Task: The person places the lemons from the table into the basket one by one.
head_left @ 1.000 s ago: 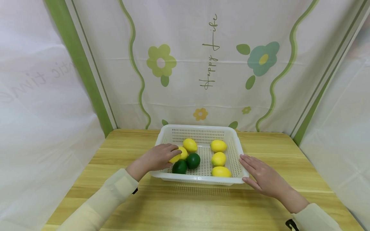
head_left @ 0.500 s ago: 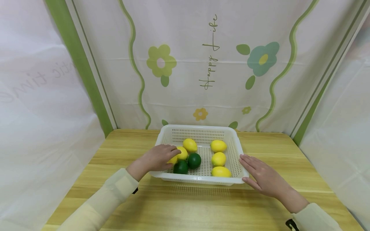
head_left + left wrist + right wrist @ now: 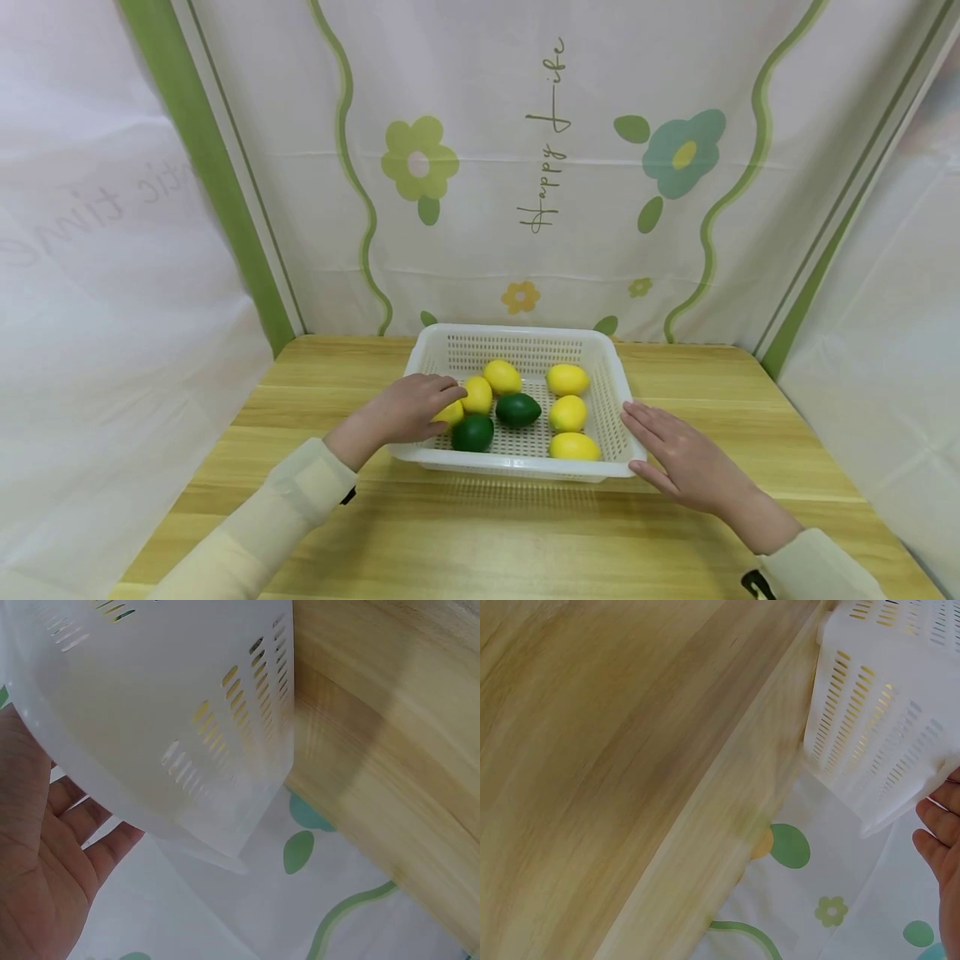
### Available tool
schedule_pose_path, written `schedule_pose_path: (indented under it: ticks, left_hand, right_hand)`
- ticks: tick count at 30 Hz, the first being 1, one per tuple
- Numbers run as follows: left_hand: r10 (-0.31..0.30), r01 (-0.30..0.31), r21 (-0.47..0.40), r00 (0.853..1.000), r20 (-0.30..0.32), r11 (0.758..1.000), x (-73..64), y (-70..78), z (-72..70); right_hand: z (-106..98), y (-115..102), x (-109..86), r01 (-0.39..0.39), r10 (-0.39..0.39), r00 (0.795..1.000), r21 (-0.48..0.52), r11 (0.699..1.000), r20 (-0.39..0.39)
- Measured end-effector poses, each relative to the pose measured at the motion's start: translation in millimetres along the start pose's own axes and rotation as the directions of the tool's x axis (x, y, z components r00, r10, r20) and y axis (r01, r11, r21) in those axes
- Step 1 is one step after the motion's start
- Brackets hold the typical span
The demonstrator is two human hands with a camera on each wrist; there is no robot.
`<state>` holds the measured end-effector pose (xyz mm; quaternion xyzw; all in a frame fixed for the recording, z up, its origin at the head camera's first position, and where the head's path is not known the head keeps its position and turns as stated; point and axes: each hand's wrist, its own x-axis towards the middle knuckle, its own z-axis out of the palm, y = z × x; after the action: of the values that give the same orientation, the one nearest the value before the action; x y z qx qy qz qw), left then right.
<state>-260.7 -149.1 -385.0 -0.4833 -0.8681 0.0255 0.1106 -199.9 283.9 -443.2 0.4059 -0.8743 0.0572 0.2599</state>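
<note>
A white perforated basket [image 3: 517,468] holds yellow lemons and two dark green fruits. My left hand [image 3: 412,408] reaches over its left rim, fingers extended above a partly covered lemon [image 3: 451,414]. In the left wrist view the fingers [image 3: 112,844] of that hand lie across the rim. Beside it sit another lemon [image 3: 477,395], a rounded green fruit [image 3: 472,433] and a pointed green fruit [image 3: 518,410]. At the right side, my right hand [image 3: 686,458] rests its straight fingers against the rim, also visible in the right wrist view as a hand [image 3: 946,832].
Three lemons line the basket's right side, one of them a lemon [image 3: 574,447] near the front. Under the basket is a wooden table [image 3: 510,542]. A printed fabric curtain [image 3: 480,250] stands behind, and more white fabric [image 3: 112,333] hangs at the sides.
The fruits at the left have shifted right inside the basket, and one green fruit has rolled so its pointed end shows. Both hands have stayed nearly in place; the right-hand lemons have not moved.
</note>
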Motion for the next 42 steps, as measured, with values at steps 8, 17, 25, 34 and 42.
schedule_pose_path:
  ticks: [8,17,25,34,42]
  left_hand:
    - [-0.007,0.007,-0.007,1.000,0.000,1.000,-0.9,-0.2,0.5]
    - [0.027,-0.028,-0.010,0.997,-0.073,1.000,-1.4,-0.4,0.2]
    - [0.035,-0.035,0.000,0.993,-0.112,0.999,-3.7,-1.2,0.9]
    - [0.017,-0.019,-0.013,0.993,-0.117,1.000,-5.9,-3.2,1.1]
    - [0.007,-0.010,-0.032,0.993,-0.115,0.999,-9.5,-2.6,-0.6]
  right_hand:
    - [-1.8,-0.1,-0.1,-0.003,0.003,1.000,-0.001,1.000,0.008]
    - [-3.8,0.7,0.4,0.007,-0.007,1.000,-0.013,1.000,0.015]
    - [-6.1,2.0,2.0,0.017,-0.017,1.000,-0.007,1.000,0.022]
    - [-8.9,1.9,4.1,0.016,-0.016,1.000,0.008,1.000,0.013]
    - [-11.5,3.4,6.7,0.004,-0.004,1.000,0.028,1.000,-0.015]
